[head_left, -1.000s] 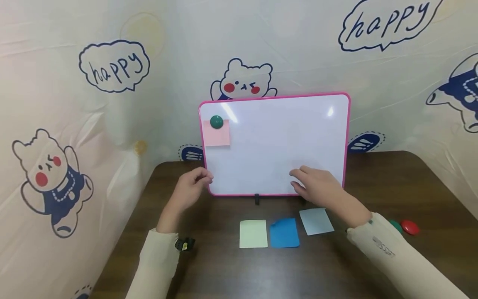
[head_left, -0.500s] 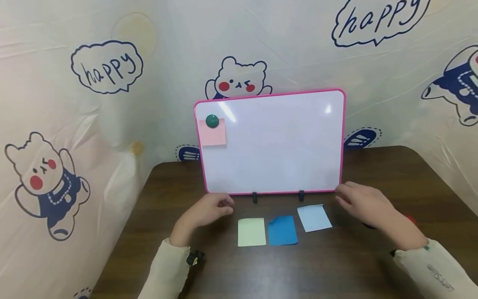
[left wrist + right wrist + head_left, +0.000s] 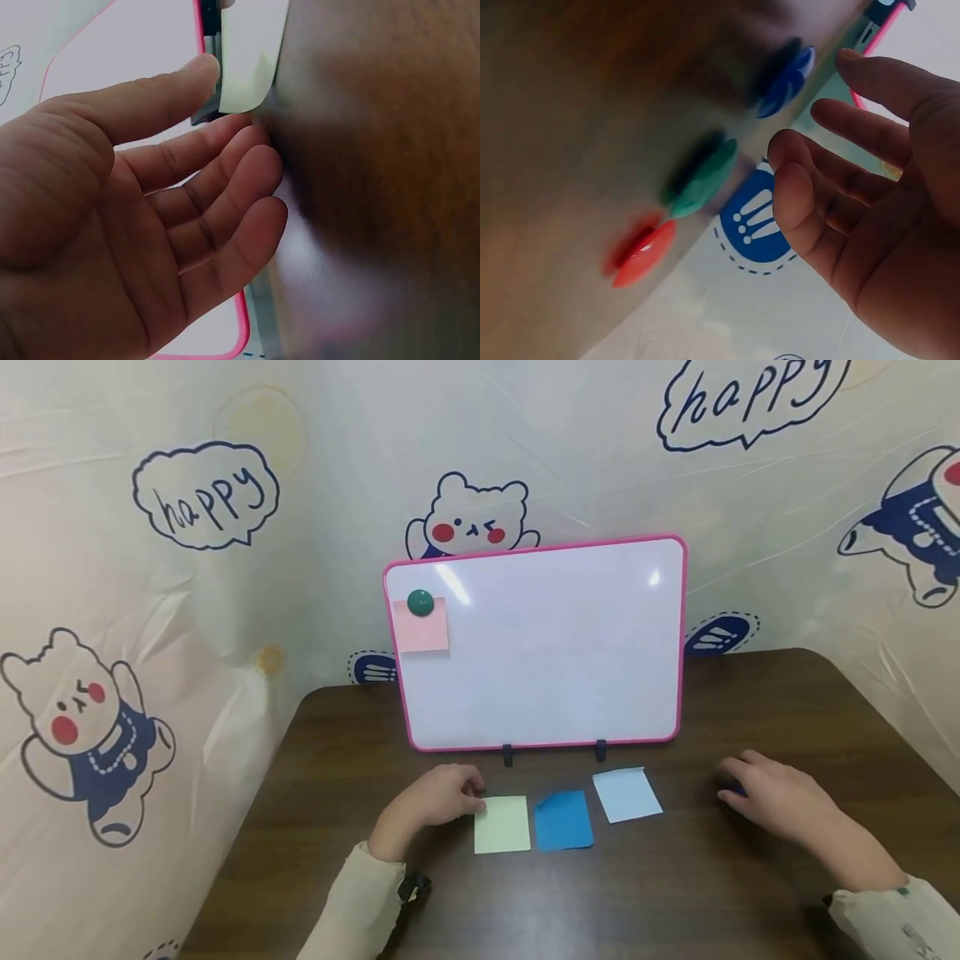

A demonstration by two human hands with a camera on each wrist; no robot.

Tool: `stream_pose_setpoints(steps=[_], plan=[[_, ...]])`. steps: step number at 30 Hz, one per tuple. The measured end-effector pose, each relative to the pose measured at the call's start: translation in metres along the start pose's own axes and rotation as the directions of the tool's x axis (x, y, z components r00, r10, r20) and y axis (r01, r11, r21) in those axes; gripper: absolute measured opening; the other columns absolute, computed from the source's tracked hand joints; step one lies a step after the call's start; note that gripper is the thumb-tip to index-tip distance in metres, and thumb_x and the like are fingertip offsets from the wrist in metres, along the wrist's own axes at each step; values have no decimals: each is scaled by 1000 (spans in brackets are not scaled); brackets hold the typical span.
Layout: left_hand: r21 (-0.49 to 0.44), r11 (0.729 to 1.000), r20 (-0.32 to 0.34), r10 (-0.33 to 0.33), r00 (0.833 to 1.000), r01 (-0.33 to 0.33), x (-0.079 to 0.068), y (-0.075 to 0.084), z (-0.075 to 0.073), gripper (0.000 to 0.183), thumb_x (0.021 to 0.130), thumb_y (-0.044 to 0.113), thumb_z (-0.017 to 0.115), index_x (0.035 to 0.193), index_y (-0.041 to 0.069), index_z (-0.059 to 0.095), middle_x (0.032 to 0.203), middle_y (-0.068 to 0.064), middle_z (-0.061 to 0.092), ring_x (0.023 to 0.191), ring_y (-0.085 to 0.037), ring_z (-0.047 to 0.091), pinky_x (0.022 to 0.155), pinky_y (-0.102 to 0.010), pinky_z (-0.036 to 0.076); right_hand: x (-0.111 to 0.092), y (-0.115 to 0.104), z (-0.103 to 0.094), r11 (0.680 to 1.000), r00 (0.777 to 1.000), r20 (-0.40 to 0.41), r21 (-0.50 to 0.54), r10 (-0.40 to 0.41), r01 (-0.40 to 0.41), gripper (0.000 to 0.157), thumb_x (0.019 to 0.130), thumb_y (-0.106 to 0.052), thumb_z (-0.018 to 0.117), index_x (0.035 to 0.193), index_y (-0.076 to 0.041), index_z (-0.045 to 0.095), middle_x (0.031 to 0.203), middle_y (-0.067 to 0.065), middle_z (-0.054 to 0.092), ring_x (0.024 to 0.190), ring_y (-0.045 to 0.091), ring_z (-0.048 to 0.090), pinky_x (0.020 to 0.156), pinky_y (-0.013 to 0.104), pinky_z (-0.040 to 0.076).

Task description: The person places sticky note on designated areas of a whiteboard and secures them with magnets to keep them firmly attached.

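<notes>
My left hand [image 3: 435, 797] is at the upper left corner of a pale green sticky note [image 3: 502, 825] lying on the table; its fingers are loosely bent, and the left wrist view shows no paper between thumb and fingers. Over a blue round magnet [image 3: 787, 84] hovers my right hand [image 3: 780, 802], thumb and fingers spread apart. Most of that magnet is hidden by the hand in the head view. Beside it on the table, the right wrist view has a green magnet [image 3: 706, 178] and a red magnet [image 3: 645, 255].
A pink-framed whiteboard [image 3: 555, 652] stands on small black feet at the back. A dark green magnet [image 3: 421, 602] holds a pink sticky note [image 3: 423, 635] on its upper left. A blue note [image 3: 564, 821] and a light blue note [image 3: 628, 795] lie in front.
Both hands have come away from the whiteboard. The left moved down and right to the pale green note; the right moved right and down to the magnets.
</notes>
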State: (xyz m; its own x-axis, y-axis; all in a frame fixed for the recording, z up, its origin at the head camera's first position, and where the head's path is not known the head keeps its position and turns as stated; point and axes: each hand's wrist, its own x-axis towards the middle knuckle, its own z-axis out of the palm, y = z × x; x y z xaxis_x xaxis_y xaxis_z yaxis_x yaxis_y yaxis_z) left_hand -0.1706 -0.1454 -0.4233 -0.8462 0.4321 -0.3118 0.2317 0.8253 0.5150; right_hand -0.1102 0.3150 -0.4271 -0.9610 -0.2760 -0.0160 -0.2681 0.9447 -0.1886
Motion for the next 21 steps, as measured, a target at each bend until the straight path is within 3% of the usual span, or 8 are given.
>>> stream_pose_setpoints(steps=[4, 10, 16, 21], plan=[[24, 1000, -13, 15, 1000, -15, 2, 1, 3, 17, 91, 17, 75, 105, 11, 69, 92, 1, 64, 83, -19, 57, 80, -41, 53, -2, 5, 3, 1000, 999, 41, 9, 17, -17, 41, 84, -23, 82, 112, 4, 68, 103, 22, 65, 86, 35, 66, 75, 58, 54], [62, 998, -36, 35, 999, -33, 5, 2, 7, 5, 92, 10, 71, 94, 12, 68, 85, 2, 61, 78, -19, 56, 74, -39, 51, -6, 10, 7, 1000, 999, 37, 23, 11, -11, 42, 83, -25, 83, 112, 3, 69, 102, 19, 64, 83, 31, 64, 73, 56, 54], [73, 996, -66, 57, 996, -52, 6, 3, 9, 7, 93, 7, 69, 89, 12, 67, 81, 2, 60, 75, -19, 55, 72, -38, 50, -7, 11, 7, 999, 999, 46, 29, 14, -16, 42, 83, -25, 83, 110, 3, 69, 101, 17, 64, 84, 31, 64, 75, 56, 54], [50, 998, -83, 39, 996, -34, 6, 4, 8, 6, 95, 11, 67, 90, 13, 66, 81, 2, 60, 77, -19, 55, 72, -38, 50, -7, 11, 6, 999, 997, 64, 41, 31, -34, 42, 83, -24, 82, 111, 5, 68, 103, 21, 63, 88, 34, 64, 77, 58, 52]])
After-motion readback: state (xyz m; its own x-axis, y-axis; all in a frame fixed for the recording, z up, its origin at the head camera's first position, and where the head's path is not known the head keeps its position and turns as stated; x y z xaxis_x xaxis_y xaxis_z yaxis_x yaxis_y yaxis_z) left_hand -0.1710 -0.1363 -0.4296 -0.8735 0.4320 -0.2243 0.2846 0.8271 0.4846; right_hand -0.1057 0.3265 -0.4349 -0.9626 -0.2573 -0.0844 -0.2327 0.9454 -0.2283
